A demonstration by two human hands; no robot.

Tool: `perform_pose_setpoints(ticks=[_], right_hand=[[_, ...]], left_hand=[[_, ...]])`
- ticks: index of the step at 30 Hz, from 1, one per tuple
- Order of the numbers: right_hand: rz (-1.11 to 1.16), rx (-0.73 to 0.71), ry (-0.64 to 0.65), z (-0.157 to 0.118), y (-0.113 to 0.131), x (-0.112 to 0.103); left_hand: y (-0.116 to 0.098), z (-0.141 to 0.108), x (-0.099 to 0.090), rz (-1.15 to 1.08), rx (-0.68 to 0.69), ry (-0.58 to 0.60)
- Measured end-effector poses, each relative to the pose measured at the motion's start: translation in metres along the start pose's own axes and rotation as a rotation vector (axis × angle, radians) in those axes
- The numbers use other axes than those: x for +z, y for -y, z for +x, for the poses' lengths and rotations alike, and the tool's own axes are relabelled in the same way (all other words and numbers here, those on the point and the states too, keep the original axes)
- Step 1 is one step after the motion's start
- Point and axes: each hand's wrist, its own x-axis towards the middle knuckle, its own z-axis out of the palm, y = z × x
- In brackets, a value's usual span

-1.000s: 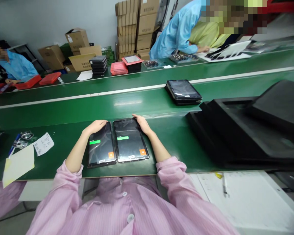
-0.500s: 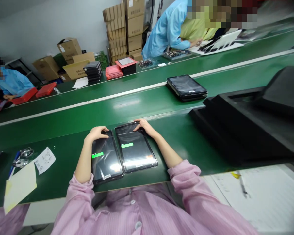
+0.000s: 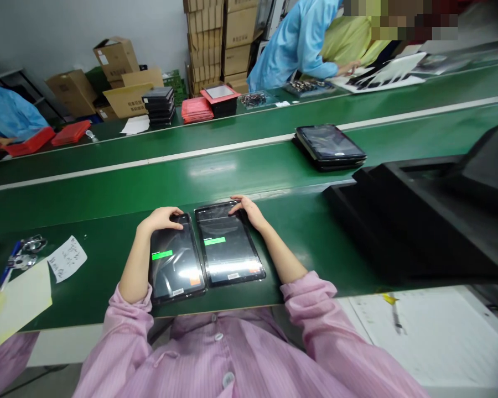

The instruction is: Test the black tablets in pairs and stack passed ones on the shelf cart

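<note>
Two black tablets lie side by side on the green bench, each lit with a green bar on a dark screen. My left hand (image 3: 162, 219) is curled round the top of the left tablet (image 3: 175, 260), thumb over the screen and fingers at the far edge. At the top right corner of the right tablet (image 3: 228, 249), my right hand (image 3: 249, 210) grips in the same way, its thumb on the glass. Clear film with glare covers both screens, and a small white label sits near each lower edge.
Beyond the bench runs a green conveyor carrying a stack of tablets (image 3: 331, 145). A large black foam tray (image 3: 419, 215) stands at right, above papers with a pen (image 3: 396, 318). Notes (image 3: 67, 258) and a blue pen (image 3: 10, 262) lie at left. Co-workers in blue sit across.
The camera view has shifted and tilted slightly. Both hands keep the same places on the tablets, and an orange patch now shows more clearly on the left screen.
</note>
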Motion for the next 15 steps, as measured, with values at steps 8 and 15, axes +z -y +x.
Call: perform_pose_setpoints(ticks=[8,15], right_hand=[[0.106,0.007,-0.083,0.003,-0.0032,0.0025],[0.075,0.041,-0.096,0.0038,-0.0044,0.0029]], left_hand=[[0.0005,0.0004,-0.0007,-0.018,-0.068,-0.01],[0.0002,0.0046,0.0028,0.002,-0.029,-0.029]])
